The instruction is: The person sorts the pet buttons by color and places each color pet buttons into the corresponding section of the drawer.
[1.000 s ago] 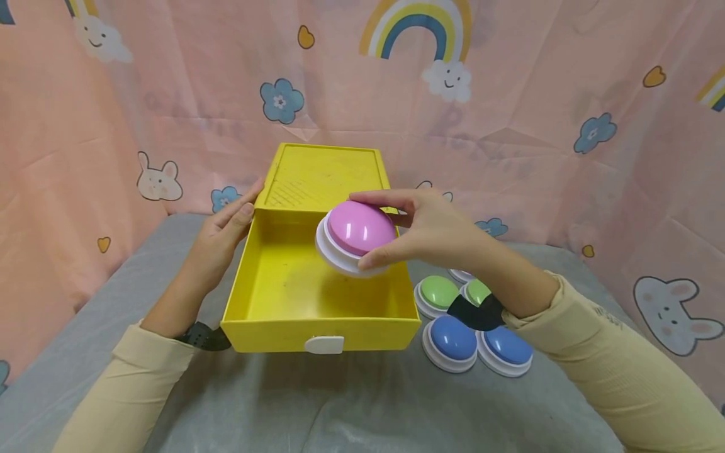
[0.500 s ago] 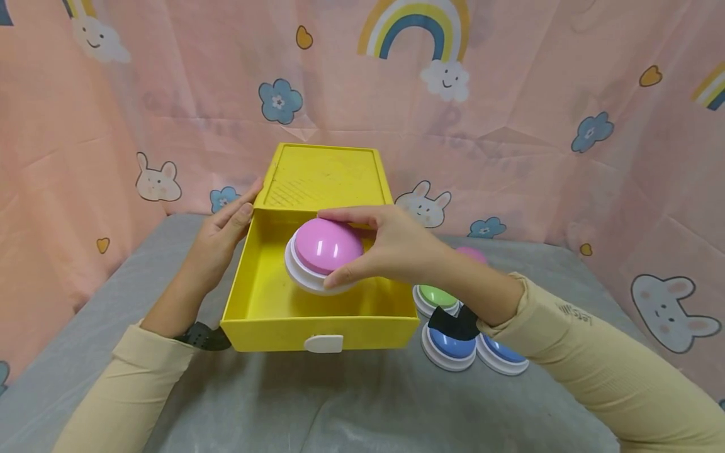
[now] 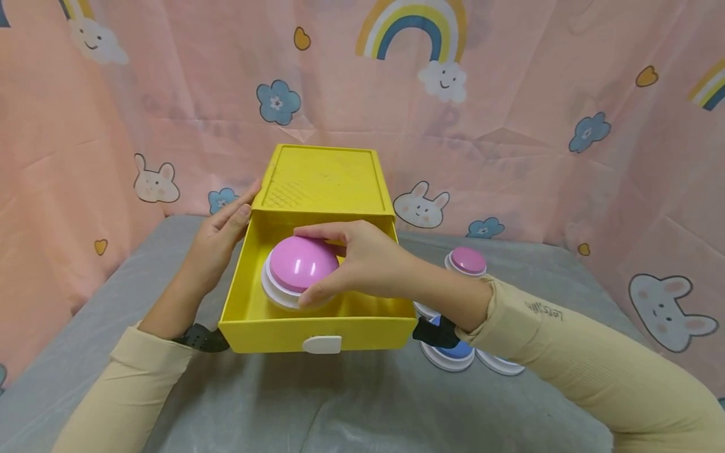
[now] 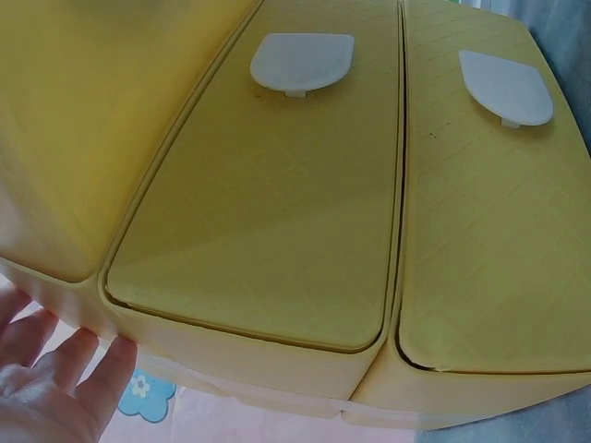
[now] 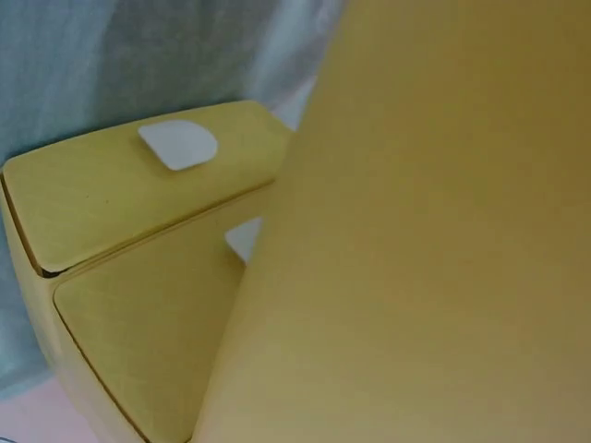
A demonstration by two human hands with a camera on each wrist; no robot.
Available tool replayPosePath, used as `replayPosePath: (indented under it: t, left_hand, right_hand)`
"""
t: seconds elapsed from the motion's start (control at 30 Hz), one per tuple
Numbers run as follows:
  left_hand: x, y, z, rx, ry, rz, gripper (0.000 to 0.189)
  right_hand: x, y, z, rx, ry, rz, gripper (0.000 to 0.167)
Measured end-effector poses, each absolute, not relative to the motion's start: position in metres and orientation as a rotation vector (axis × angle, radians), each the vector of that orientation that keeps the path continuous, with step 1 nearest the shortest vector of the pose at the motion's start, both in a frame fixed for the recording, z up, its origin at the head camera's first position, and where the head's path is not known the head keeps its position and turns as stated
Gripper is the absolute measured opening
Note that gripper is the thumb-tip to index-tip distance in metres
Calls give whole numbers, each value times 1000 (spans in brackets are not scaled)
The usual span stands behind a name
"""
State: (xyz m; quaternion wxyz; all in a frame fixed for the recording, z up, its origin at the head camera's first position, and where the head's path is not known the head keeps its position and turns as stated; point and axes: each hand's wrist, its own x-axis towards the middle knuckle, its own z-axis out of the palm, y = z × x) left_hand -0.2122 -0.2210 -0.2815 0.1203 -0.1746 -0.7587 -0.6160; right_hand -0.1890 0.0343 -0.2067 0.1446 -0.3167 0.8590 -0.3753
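A large pink dome button with a white base (image 3: 302, 263) is held by my right hand (image 3: 370, 261), thumb on its near edge and fingers on its far edge. It is inside the pulled-out top drawer (image 3: 255, 338) of a yellow drawer cabinet (image 3: 325, 179); whether its base touches the drawer floor is hidden. My left hand (image 3: 219, 239) rests against the cabinet's left side with fingers extended. In the left wrist view, the fingertips of the left hand (image 4: 55, 388) touch the cabinet's edge beside two closed lower drawers (image 4: 249, 203).
To the right of the drawer, several more dome buttons lie on the grey cloth (image 3: 362, 402). A pink one (image 3: 467, 260) stands farther back; blue ones (image 3: 455, 350) are partly hidden by my right forearm. A patterned pink curtain (image 3: 510, 75) encloses the back and sides.
My right hand has moved the pink button leftward and lower within the drawer. The left hand stays at the cabinet's side. A second pink button behind the right arm has come into view.
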Motion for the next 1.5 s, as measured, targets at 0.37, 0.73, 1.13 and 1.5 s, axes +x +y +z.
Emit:
replayPosePath:
  t: [0.37, 0.73, 1.13, 1.5]
  left_hand:
    - [-211, -222, -282, -517, -2219, -1804, 51]
    - [-211, -221, -281, -522, -2222, -1798, 51]
    - [-209, -220, -281, -514, -2213, -1806, 51]
    - [-210, -221, -282, -511, -2231, -1779, 51]
  right_hand:
    - [-191, 21, -210, -944, 2537, -938, 81]
    - [-188, 14, -213, -894, 2543, -825, 85]
    - [-190, 8, -215, -977, 2488, -734, 83]
    - [-189, 8, -217, -1032, 2462, -712, 84]
